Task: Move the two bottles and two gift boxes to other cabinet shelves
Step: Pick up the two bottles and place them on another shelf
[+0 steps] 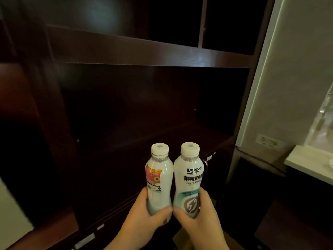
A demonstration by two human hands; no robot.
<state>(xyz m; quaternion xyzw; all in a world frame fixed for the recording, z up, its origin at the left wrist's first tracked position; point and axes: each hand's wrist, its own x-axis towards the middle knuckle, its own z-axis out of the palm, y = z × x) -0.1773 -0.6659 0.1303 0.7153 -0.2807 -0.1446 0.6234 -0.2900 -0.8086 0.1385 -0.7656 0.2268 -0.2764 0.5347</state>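
Note:
Two white plastic bottles with white caps stand upright side by side in front of a dark wooden cabinet. My left hand [144, 217] grips the left bottle [158, 177], which shows a pink and orange label, around its lower part. My right hand [200, 221] grips the right bottle [189, 177], printed with dark characters and a lightning emblem, also near its base. The bottles touch each other. Both are held in the air before the wide middle shelf [162, 139]. No gift boxes show in this view.
The cabinet has an upper shelf board [153, 53] with a vertical divider [202, 22] above it. A pale wall [292, 78] and a light counter edge [306, 165] lie to the right. The shelf interior is very dark.

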